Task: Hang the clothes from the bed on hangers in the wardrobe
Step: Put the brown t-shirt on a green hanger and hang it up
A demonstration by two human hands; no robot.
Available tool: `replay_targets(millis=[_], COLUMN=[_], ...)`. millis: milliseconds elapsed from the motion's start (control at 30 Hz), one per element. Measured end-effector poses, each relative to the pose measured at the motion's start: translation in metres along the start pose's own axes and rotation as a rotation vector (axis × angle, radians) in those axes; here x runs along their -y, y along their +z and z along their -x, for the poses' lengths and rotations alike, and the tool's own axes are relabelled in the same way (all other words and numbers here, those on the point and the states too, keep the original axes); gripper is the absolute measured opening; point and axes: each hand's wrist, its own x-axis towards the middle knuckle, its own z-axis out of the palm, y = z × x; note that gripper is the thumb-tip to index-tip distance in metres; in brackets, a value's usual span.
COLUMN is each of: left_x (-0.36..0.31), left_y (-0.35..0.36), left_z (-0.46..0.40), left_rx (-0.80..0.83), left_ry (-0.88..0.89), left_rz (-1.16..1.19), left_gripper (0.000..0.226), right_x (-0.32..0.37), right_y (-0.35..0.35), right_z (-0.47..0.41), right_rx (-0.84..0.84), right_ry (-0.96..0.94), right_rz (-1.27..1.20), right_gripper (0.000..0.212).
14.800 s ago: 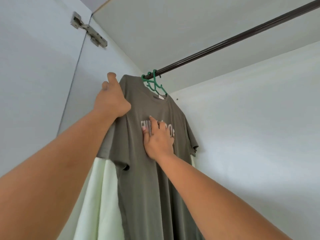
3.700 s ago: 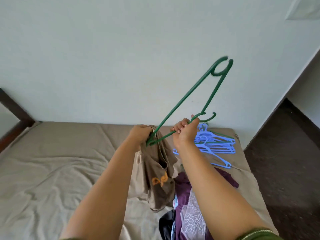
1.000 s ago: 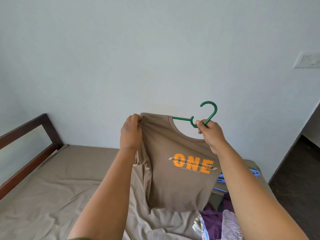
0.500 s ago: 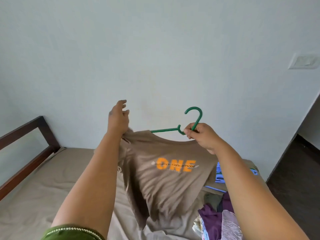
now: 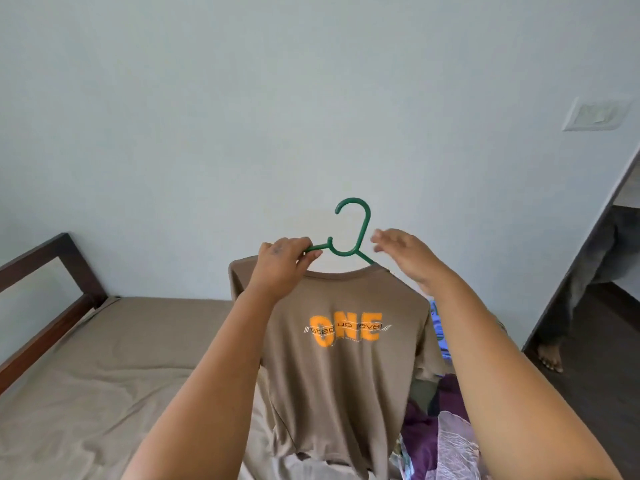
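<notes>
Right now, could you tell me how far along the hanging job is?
Done: the brown T-shirt already sits on the green hanger. In hand: the left hand pinches the hanger's arm, while the right hand hovers open beside it. Left: carrying it to the wardrobe, then the purple clothes on the bed.

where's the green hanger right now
In the head view, centre frame, the green hanger sits inside the brown t-shirt, gripped by the left hand, above the bed.
</notes>
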Motion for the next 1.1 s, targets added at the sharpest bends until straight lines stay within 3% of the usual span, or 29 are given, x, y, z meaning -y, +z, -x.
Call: replay_targets(millis=[67,133,200,300,367,500,600,733,800,833,900,1000,1033,1100], left_x=[0.004,0.009,0.014,0.023,0.028,0.039,0.045,0.048,0.049,0.05,0.052,0.054,0.055,0.056], left_y=[-0.001,-0.001,0.0,0.0,0.0,-0.004,-0.007,-0.012,-0.013,-0.014,-0.016,-0.023,-0.026,-0.029], left_z=[0.0,0.001,0.002,0.005,0.009,0.018,0.024,0.03,0.033,0.034,0.034,0.035,0.036,0.04], left_rx=[-0.009,-0.024,-0.028,-0.017,-0.025,-0.002,0.01,0.011,-0.009,-0.028,-0.083,-0.138,-0.128,-0.095], left_ry=[0.007,-0.006,-0.024,-0.04,-0.05,-0.096,-0.151,-0.235,-0.273,-0.295,-0.345,-0.375,-0.362,-0.333], left_rz=[0.004,0.002,-0.005,-0.016,-0.019,0.018,0.034,-0.049,-0.083,-0.101,-0.124,-0.041,-0.017,-0.009], left_gripper=[0.03,0.03,0.029,0.028,0.029,0.032,0.037,0.04,0.039,0.038,0.037,0.041,0.042,0.04], right_x=[-0.016,-0.034,-0.045,-0.053,-0.052,-0.047,-0.046,-0.038,-0.025,-0.019,-0.012,-0.014,-0.018,-0.026], right_y=[-0.017,-0.021,-0.011,0.005,0.01,0.019,0.035,0.056,0.063,0.067,0.071,0.073,0.071,0.067], right_z=[-0.003,-0.004,-0.001,-0.004,-0.007,-0.017,-0.027,-0.029,-0.018,-0.01,0.006,0.015,0.013,0.003], right_rx=[0.03,0.209,0.325,0.356,0.378,0.339,0.199,-0.25,-0.496,-0.543,-0.4,0.059,0.06,-0.165], right_ry=[0.172,0.373,0.468,0.472,0.466,0.392,0.321,0.064,-0.143,-0.252,-0.411,-0.283,-0.273,-0.36], right_rz=[0.211,0.238,0.071,-0.241,-0.334,-0.212,-0.025,0.206,0.189,0.134,0.054,0.202,0.282,0.284], right_gripper=[0.064,0.067,0.056,0.028,0.022,0.022,0.041,0.048,0.043,0.04,0.042,0.043,0.035,0.015])
